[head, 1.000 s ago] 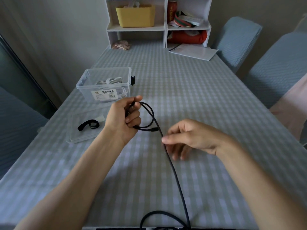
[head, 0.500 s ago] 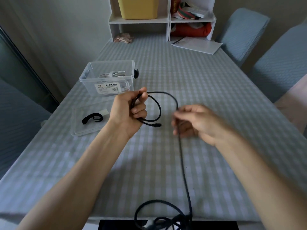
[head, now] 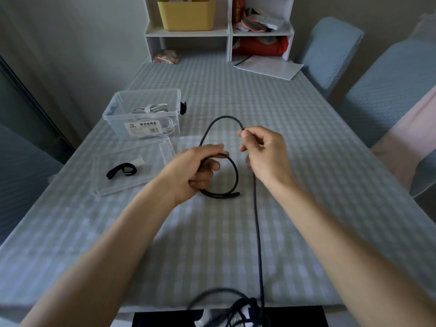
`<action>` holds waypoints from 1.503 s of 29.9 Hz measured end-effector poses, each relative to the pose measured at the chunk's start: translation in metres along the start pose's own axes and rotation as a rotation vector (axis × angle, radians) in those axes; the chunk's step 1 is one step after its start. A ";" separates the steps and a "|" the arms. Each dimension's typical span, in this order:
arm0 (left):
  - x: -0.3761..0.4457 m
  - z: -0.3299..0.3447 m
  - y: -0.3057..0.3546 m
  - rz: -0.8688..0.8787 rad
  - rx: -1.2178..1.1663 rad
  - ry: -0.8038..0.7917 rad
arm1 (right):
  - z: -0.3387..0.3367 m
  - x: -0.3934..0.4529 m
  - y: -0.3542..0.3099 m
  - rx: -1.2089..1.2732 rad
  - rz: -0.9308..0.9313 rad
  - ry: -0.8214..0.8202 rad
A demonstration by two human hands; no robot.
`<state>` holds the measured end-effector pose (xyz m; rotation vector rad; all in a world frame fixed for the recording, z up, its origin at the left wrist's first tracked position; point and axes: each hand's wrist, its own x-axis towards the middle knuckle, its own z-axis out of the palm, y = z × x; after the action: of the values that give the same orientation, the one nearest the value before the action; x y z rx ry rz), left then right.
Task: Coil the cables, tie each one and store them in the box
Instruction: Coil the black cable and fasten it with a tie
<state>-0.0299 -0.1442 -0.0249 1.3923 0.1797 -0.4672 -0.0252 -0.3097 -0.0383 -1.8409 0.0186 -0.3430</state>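
Currently the black cable (head: 257, 223) is held above the tabletop (head: 306, 161) by both hands. The left hand (head: 193, 171) is closed around the finished loop, its fingers (head: 210, 165) clamped on the gathered turns, with the plug end (head: 232, 195) hanging free below. The right hand (head: 264, 154) pinches the running length between thumb and forefinger, forming a new arch toward the left hand. From there the cable drops to the near edge of the tabletop, where the remainder lies in a loose heap (head: 236, 308).

Handling, judged from its curves: the cable appears light and flexible, yet springy enough to hold a round loop and to spring open if released. It looks smooth, so it should slide through a loose pinch.

Recommended hold: keep the left hand where all turns cross, and feed with the right hand close to the loop. Avoid pulling on the plug end.

The strap (head: 121, 170) lies on the clear lid (head: 151, 178), beside the open box (head: 144, 112), which already contains a white cable (head: 151, 108).
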 end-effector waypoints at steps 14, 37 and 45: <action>0.009 0.010 -0.003 0.118 -0.024 0.006 | -0.005 -0.019 -0.005 0.007 0.144 -0.280; 0.004 -0.001 -0.011 0.219 -0.161 0.213 | -0.036 -0.069 -0.016 0.021 0.434 -0.392; 0.009 -0.009 -0.009 0.181 -0.212 0.153 | -0.005 -0.004 0.001 -0.035 0.378 -0.056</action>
<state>-0.0248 -0.1382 -0.0384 1.2226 0.2192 -0.1852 -0.0305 -0.3138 -0.0385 -1.8347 0.3316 -0.0261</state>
